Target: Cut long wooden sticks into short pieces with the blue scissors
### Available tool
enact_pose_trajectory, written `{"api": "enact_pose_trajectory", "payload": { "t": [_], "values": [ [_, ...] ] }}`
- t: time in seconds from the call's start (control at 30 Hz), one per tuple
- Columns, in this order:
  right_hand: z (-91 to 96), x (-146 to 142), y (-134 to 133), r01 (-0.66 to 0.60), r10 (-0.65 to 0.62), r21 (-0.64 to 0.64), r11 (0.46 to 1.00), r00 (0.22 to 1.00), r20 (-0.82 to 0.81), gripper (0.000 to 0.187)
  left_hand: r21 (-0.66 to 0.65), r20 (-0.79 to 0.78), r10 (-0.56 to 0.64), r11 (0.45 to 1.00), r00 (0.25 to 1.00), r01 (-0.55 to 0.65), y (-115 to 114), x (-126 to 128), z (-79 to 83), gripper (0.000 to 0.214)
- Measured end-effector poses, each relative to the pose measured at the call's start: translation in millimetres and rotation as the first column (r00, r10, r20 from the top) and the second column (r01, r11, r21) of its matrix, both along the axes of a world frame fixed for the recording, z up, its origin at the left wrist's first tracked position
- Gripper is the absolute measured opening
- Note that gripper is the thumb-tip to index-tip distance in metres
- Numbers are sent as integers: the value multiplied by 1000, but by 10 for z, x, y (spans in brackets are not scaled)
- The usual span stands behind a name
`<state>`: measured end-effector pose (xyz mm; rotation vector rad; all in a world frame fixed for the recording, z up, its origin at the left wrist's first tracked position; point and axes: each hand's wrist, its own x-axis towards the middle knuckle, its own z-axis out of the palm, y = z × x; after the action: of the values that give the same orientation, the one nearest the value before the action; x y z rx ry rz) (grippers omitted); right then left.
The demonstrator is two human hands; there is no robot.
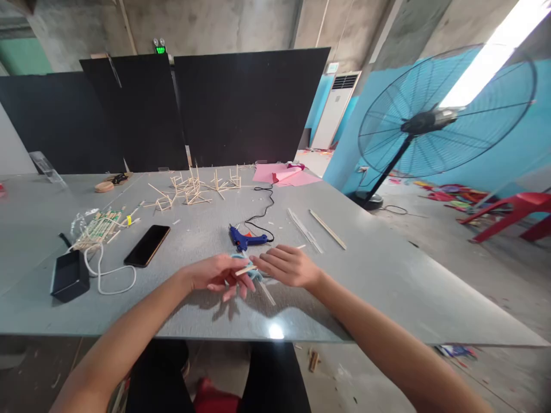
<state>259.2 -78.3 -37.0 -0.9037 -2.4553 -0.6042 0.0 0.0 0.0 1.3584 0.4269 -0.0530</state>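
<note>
A short pale wooden stick lies across the fingers of my left hand, pinched under the thumb, while its lower fingers spread loosely. My right hand comes in from the other side, fingers close together, their tips closed at the stick's far end; its thumb is hidden. A light blue cloth shows partly between and behind my hands. Below it a clear glue stick lies on the table. Just beyond my hands rests a blue glue gun with an orange trigger and a black cord.
Stick frames stand at the back of the grey table. A phone, a black box with white cable and bundled sticks lie left. Clear glue sticks and a wooden stick lie right. Pink paper lies behind.
</note>
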Motion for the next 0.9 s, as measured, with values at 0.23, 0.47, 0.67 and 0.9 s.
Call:
{"api": "enact_pose_trajectory", "payload": {
  "t": [0.23, 0.47, 0.67, 0.9],
  "values": [
    [82, -121, -54, -119, 131, 355, 927, 991, -9, 34, -34, 105, -31, 999, 994, 34, -149, 79, -64, 41],
    [48, -432, -167, 13, 38, 51, 999, 489, -871, 24, 5, 335, 272, 957, 902, -290, -163, 145, -136, 50],
    [-32, -594, -139, -615, -601, -577, 538, 201, -774, 40, 74, 278, 258, 955, 925, -288, -174, 200, -218, 53],
    [-6, -533, -112, -631, -646, -611, 478, 218, -732, 43, 101, 195, 155, 979, 969, -177, -150, 184, -206, 50]
  ]
}}
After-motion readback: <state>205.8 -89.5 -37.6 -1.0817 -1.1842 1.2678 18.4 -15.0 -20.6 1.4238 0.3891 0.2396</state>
